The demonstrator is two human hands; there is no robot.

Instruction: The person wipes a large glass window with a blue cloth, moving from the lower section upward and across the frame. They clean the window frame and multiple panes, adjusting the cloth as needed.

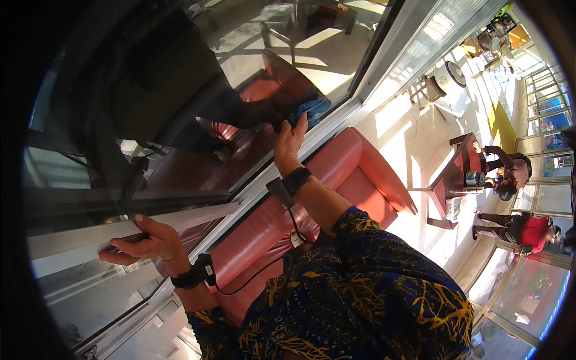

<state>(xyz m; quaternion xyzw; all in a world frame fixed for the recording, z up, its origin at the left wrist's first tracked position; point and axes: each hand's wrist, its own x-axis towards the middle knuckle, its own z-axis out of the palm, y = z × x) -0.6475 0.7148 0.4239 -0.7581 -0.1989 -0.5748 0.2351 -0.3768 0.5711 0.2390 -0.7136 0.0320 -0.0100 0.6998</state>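
A blue cloth (312,110) lies bunched against the dark window glass (180,103), close to the lower frame rail. My right hand (290,144) presses it there with the fingertips, and part of the cloth is hidden behind the fingers. My left hand (150,243) is at the white window frame bar (198,215), thumb on one edge and fingers along the other. Something dark shows between thumb and fingers, too unclear to name. On each wrist sits a black strapped device with a cable. The glass mirrors my dark outline and the couch.
A red leather couch (252,225) stands under me against the window. Beyond it, a person (513,173) touches a dark wooden table (459,175) that holds a jar (474,178). Another person in red (535,231) stands nearby. A white drum-shaped container (447,78) is farther off.
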